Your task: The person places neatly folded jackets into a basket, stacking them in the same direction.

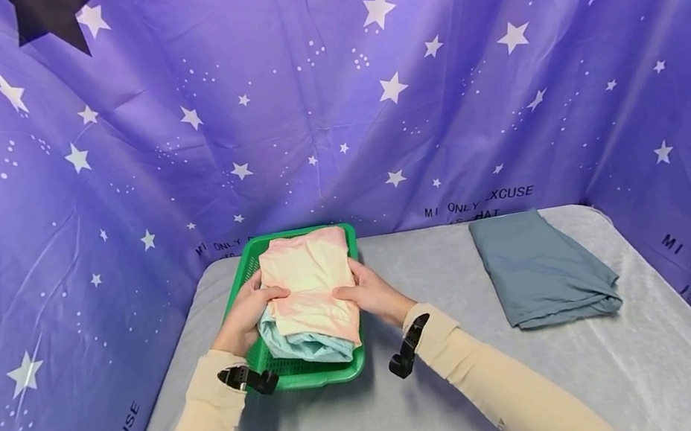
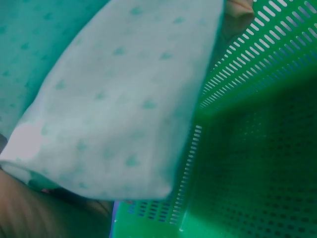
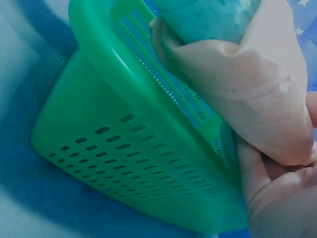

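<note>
Both hands hold a small folded stack of cloth over a green plastic basket [image 1: 327, 378]. Its upper layer is a pink-and-cream folded cloth [image 1: 307, 274]; a pale teal folded cloth [image 1: 308, 346] sticks out below its near edge. My left hand [image 1: 244, 320] grips the stack's left side, thumb on top. On the opposite side my right hand [image 1: 381, 293] pinches it, thumb above and fingers beneath. In the left wrist view, the teal cloth [image 2: 114, 104] shows a small print and hangs over the basket's perforated inside. Beside the basket rim [image 3: 124, 67], the right wrist view shows the pink layer wrapping the teal.
A grey-blue folded cloth [image 1: 540, 271] lies on the right of the table, which has a grey cover [image 1: 442, 396]. Purple star-printed curtains [image 1: 314, 100] enclose the back and both sides. Black straps with small cameras [image 1: 403, 364] sit on the wrists.
</note>
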`<state>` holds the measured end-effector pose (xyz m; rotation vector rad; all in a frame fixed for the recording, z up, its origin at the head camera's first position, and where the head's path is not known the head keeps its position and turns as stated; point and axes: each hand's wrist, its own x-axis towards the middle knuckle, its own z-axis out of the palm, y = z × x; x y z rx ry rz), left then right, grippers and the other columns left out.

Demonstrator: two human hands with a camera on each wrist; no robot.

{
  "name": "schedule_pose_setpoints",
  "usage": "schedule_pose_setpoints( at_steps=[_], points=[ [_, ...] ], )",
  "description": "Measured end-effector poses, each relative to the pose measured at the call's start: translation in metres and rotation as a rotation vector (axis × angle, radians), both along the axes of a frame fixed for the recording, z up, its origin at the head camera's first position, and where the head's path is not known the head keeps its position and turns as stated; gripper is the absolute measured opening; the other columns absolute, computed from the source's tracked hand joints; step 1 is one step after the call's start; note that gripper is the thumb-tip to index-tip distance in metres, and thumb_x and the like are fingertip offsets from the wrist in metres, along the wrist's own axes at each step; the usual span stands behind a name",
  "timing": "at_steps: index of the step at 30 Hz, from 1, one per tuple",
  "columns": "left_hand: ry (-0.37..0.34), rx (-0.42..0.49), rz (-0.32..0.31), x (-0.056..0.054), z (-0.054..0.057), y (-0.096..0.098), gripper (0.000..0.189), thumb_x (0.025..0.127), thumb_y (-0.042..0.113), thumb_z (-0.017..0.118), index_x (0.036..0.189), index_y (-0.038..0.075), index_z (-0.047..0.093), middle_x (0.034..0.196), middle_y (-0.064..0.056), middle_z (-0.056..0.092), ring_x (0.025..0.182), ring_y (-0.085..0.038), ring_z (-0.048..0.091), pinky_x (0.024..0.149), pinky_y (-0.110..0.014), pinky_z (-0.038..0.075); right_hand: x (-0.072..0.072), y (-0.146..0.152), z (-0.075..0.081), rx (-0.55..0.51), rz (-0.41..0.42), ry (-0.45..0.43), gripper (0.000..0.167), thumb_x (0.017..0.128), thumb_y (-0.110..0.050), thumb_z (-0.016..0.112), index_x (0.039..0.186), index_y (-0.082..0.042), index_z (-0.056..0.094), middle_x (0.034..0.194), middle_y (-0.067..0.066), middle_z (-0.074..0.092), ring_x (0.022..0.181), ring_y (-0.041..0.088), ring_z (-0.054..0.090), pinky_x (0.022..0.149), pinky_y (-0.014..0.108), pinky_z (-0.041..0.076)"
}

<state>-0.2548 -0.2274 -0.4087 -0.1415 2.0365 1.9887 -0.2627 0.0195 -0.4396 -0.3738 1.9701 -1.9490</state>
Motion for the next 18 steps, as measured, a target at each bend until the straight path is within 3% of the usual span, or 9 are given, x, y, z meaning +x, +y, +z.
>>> schedule_pose_setpoints(
  at_steps=[5, 18],
  points=[
    [-0.021, 0.012, -0.014, -0.005, -0.004, -0.003, 0.086, 0.094, 0.007, 0.064, 0.165, 0.023, 0.018, 0.163, -0.009, 0.035, 0.107, -0.011, 0.064, 0.086, -0.023, 0.057, -0.003, -0.001, -0.001, 0.009, 0.003, -0.041, 0.078, 0.1, -0.007, 0.062, 0.165, -0.016, 0.019, 0.154, 0.014, 0.049, 0.128, 0.024, 0.059, 0.103, 0.036, 0.053],
    [-0.059, 0.012, -0.067, -0.02, -0.013, -0.008, 0.084, 0.097, 0.006, 0.06, 0.166, 0.022, 0.014, 0.164, -0.013, 0.033, 0.113, -0.016, 0.064, 0.09, -0.026, 0.057, -0.014, -0.009, -0.001, -0.003, -0.012, -0.145, 0.074, 0.099, -0.008, 0.061, 0.163, -0.016, 0.023, 0.147, 0.017, 0.053, 0.097, 0.015, 0.068, 0.082, 0.03, 0.059]
  ],
)
